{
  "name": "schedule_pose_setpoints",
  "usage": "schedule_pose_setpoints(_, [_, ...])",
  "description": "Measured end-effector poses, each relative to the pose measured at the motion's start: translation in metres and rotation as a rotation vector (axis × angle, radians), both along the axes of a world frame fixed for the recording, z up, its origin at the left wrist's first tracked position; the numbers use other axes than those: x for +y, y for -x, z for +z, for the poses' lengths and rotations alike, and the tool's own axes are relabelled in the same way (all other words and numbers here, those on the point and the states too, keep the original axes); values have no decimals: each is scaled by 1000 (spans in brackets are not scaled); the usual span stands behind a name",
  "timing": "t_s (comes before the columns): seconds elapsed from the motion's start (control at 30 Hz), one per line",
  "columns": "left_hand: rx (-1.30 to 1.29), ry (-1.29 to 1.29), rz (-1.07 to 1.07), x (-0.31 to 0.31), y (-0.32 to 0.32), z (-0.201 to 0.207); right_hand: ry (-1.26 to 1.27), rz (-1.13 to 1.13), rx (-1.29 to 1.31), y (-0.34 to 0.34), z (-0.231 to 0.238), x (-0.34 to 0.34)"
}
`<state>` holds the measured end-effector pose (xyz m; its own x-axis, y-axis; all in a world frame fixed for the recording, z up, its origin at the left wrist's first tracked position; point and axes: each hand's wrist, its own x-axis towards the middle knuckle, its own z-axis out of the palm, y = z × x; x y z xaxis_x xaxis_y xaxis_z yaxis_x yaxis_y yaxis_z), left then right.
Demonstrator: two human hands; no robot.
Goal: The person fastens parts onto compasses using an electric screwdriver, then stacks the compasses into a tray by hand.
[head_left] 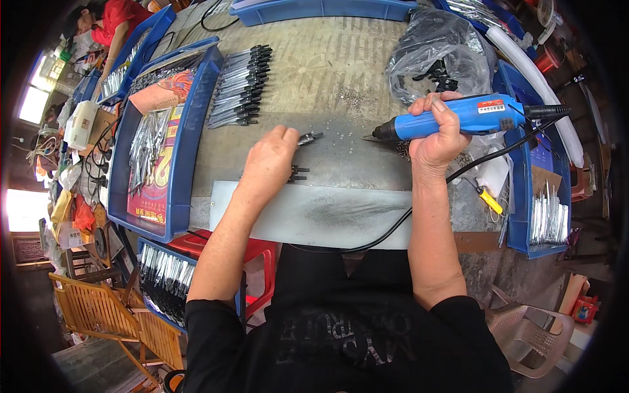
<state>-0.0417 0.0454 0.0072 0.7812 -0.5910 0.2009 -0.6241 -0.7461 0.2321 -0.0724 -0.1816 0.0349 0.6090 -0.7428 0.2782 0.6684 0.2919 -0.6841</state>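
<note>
My right hand (438, 131) is wrapped round a blue electric screwdriver (481, 112). The tool lies nearly level, its black nose and thin bit pointing left. My left hand (270, 156) is closed, with the black end of a slim metal piece (310, 137) sticking out past the fingers; the rest of that piece is hidden. Just under this hand, more black ends (300, 171) show on the table. Tiny metal parts (342, 139) lie scattered between the bit and my left hand. Beyond that hand is a neat row of silver pieces with black ends (241, 85).
Blue trays (185, 157) of metal pieces flank the table on both sides. A clear plastic bag with black parts (445, 56) sits at the back right. The screwdriver's black cable (481, 159) loops down across the front edge. A yellow-handled tool (490, 201) lies right.
</note>
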Motion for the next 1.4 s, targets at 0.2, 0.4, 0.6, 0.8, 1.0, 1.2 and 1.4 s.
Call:
schedule_pose_setpoints(0.2, [-34,12,18,6,-5,-7,-3,11,8,-1,0,0])
schedule_pose_setpoints(0.4, [32,144,21,6,-7,-8,2,11,5,0,0,-1])
schedule_pose_setpoints(0.6, [21,204,27,5,-11,-15,-1,21,2,0,-2,-1])
schedule_pose_setpoints(0.8, [-15,248,140,-7,-24,-18,-25,36,-5,0,-1,-1])
schedule_pose_setpoints(1.0, [15,212,160,-15,-26,-17,-32,23,4,-1,-1,-2])
schedule_pose_setpoints(1.2, [121,270,205,-16,-31,-16,-19,30,-6,0,0,-1])
schedule_pose_setpoints(1.4, [186,240,235,-19,-33,-11,-9,35,-7,-1,-1,-1])
